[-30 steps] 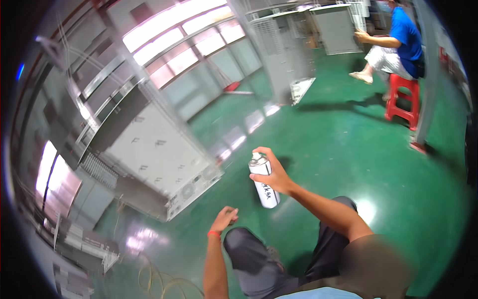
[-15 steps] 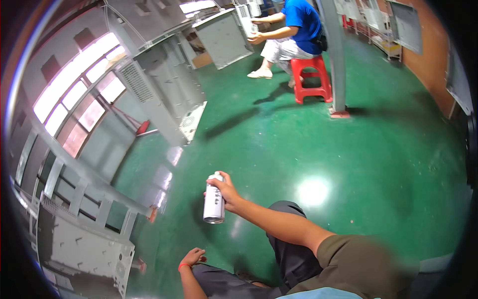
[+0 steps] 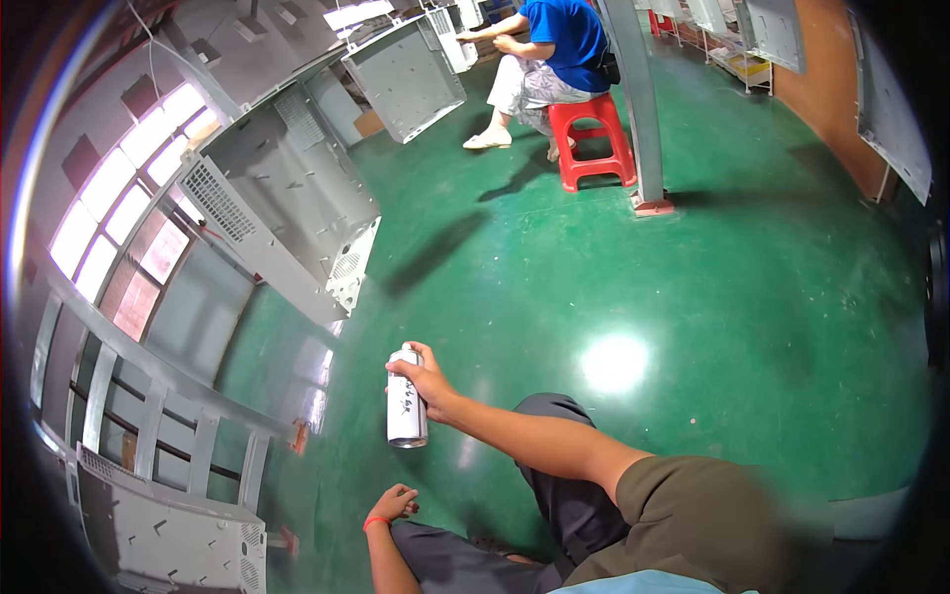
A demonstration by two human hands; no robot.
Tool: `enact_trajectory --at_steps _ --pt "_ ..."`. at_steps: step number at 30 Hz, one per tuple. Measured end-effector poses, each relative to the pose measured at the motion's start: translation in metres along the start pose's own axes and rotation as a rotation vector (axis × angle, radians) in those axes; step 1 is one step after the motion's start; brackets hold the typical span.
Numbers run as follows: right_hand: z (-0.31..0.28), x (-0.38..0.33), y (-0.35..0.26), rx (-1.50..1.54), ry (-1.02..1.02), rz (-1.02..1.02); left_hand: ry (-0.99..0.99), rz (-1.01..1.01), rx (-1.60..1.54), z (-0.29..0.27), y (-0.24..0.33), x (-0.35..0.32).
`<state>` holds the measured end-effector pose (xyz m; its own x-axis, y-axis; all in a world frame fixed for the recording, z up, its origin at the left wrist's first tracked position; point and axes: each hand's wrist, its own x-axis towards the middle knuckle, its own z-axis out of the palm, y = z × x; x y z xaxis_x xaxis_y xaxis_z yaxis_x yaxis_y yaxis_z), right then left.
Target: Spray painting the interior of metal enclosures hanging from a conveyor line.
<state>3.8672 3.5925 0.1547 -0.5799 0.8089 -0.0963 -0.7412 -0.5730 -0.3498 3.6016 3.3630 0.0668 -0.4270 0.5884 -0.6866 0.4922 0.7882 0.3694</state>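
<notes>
My right hand (image 3: 427, 380) is wrapped around the upper part of a white aerosol can (image 3: 406, 411) with dark markings. The can is upright in the air, with its base above the floor and its top close under my fingers. Lower down, my left hand (image 3: 397, 501) rests by my bent knee with a red band on its wrist. Its fingers are loosely bent and nothing shows in them.
Grey sheet-metal cabinet shells (image 3: 297, 183) hang at the left. A metal frame (image 3: 168, 386) and another grey panel (image 3: 178, 530) stand nearer. Ahead, a person in blue (image 3: 566, 45) sits on a red stool (image 3: 594, 144) beside a grey post (image 3: 638, 119). Panels (image 3: 896, 124) hang at the right.
The view has shifted, so the stool and post sit further left and higher. My right hand still grips the can, slightly left of before. The hanging cabinet shell has turned and its inside shows more.
</notes>
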Motion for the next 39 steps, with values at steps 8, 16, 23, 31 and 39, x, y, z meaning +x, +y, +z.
enact_trajectory --at_steps 8,16,23,31,39 --pt "-0.006 0.012 0.006 0.024 -0.018 -0.037 0.017 0.049 0.004 -0.003 -0.011 -0.002" --pt "-0.008 0.011 -0.001 -0.035 -0.022 -0.009 0.022 -0.002 0.005 0.003 -0.002 -0.006" --pt "-0.013 0.019 -0.007 -0.076 -0.044 -0.014 0.019 0.030 0.017 0.004 0.004 0.001" --pt "-0.019 0.026 -0.015 -0.096 -0.048 -0.011 0.025 0.018 0.046 0.009 0.021 0.003" --pt "-0.015 0.025 -0.012 -0.107 -0.059 0.009 0.023 -0.002 0.040 0.006 0.019 0.001"
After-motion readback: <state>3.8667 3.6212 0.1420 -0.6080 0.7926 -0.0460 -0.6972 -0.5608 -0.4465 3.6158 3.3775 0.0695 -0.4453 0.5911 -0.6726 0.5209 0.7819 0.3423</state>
